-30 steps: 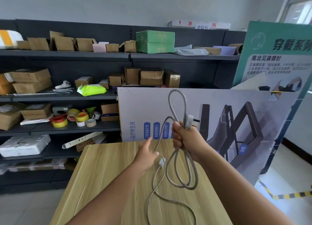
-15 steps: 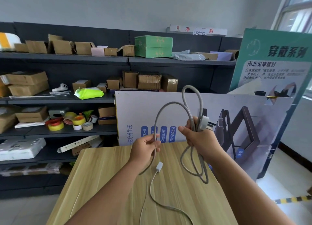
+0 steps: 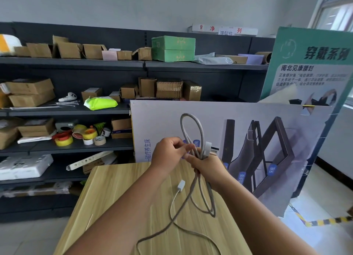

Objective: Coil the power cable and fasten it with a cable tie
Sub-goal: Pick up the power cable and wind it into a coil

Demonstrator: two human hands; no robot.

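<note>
A grey power cable [image 3: 191, 127] is gathered into loops above the wooden table [image 3: 114, 189]. My right hand [image 3: 209, 164] grips the bundle at its middle, with the grey plug [image 3: 207, 149] sticking up beside the thumb. Loops rise above the fist and hang below it. My left hand [image 3: 169, 152] pinches a strand of the cable right against the bundle. The loose tail runs down across the table, and a small white connector [image 3: 181, 185] lies on the wood. A thin pale cable tie [image 3: 89, 221] lies near the table's left edge.
Dark shelving [image 3: 76, 63] behind the table holds cardboard boxes, tape rolls [image 3: 76, 136] and a green box. A large printed board [image 3: 248, 136] leans just beyond the table, a green poster [image 3: 313, 67] stands at the right. Yellow-black floor tape [image 3: 324, 221] marks the right side.
My left hand has moved right and up, bringing a strand of cable to the bundle in my right hand. The wide loop between the hands has closed up.
</note>
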